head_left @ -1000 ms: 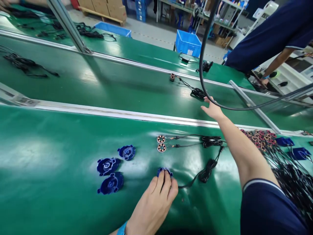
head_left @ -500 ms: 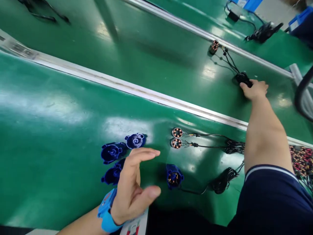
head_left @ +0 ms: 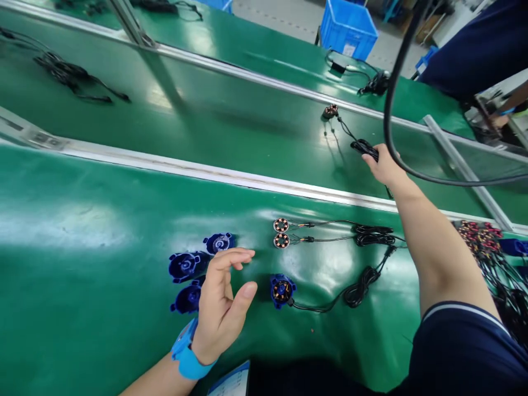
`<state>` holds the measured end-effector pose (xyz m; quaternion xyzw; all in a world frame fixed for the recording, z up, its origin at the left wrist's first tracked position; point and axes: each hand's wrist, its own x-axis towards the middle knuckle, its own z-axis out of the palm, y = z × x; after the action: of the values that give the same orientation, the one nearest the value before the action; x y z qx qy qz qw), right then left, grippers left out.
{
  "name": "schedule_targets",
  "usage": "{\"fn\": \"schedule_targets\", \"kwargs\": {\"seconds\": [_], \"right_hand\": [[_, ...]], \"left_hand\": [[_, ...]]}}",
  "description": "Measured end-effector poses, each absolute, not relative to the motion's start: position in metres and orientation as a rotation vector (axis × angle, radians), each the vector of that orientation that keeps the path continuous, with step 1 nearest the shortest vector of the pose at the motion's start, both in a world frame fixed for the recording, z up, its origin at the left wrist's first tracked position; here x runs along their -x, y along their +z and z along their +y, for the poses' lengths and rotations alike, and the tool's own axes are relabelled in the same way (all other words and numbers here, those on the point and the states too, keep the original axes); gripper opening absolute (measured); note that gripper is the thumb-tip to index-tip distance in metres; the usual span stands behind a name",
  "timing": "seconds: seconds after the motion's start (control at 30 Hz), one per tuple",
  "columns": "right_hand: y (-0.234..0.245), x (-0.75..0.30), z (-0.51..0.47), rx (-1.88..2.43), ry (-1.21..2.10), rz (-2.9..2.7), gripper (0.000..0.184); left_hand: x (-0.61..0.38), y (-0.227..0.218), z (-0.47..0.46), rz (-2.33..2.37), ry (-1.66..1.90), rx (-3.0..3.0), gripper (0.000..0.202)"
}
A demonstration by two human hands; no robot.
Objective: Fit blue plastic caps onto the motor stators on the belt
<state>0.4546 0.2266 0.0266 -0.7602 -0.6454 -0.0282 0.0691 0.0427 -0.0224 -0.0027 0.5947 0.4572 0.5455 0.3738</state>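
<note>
My right hand (head_left: pixel 386 165) is closed around a bundled black cable (head_left: pixel 363 147) over the green strip beyond the white rail. From that bundle, leads run to a copper-wound motor stator (head_left: pixel 330 111), which looks lifted a little above the surface. My left hand (head_left: pixel 226 305), with a blue wristband, hovers over the near bench, thumb and fingers apart and holding nothing. Beside it are several dark blue motor housings (head_left: pixel 184 267). Two more stators (head_left: pixel 281 225) with coiled cables (head_left: pixel 374 235) lie to the right. Nearer me stands a blue housing with a stator inside (head_left: pixel 282 291), its cable coiled alongside.
A white rail (head_left: pixel 231 176) crosses the bench, with a second rail behind. A pile of stators (head_left: pixel 478 236) and blue housings sits at the right. A black hose (head_left: pixel 390 104) loops in front of my right arm. A blue crate (head_left: pixel 348 30) stands far back.
My view has tilted up and shifted. The right hand has raised the cable bundle, and the stator on its end has moved with it. My left hand stays open over the bench.
</note>
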Motion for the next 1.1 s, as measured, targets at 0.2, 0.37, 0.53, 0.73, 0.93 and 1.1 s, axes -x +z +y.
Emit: {"fn": "schedule_targets", "kwargs": {"seconds": [0.2,0.37,0.53,0.73,0.93,1.1], "right_hand": [[0.033,-0.461,0.181,2.144,-0.195,-2.071,0.044],[0.020,-0.476,0.132,2.124,-0.150,-2.091,0.047],[0.007,-0.497,0.089,1.877,-0.038,-2.303,0.051],[0.020,-0.500,0.098,1.964,0.195,-2.221,0.058],[0.013,-0.466,0.197,2.098,0.257,-1.851,0.085],[0.002,-0.456,0.267,2.124,0.245,-1.782,0.093]], "left_hand": [[-0.044,-0.004,-0.023,1.177,1.400,-1.559,0.025],[-0.045,-0.003,-0.025,1.153,1.390,-1.570,0.024],[-0.046,-0.001,-0.027,1.150,1.359,-1.599,0.024],[-0.045,0.003,-0.027,1.132,1.077,-2.008,0.028],[-0.050,-0.002,-0.026,0.882,0.653,-2.252,0.049],[-0.045,-0.004,-0.023,0.875,0.652,-2.116,0.052]]}}
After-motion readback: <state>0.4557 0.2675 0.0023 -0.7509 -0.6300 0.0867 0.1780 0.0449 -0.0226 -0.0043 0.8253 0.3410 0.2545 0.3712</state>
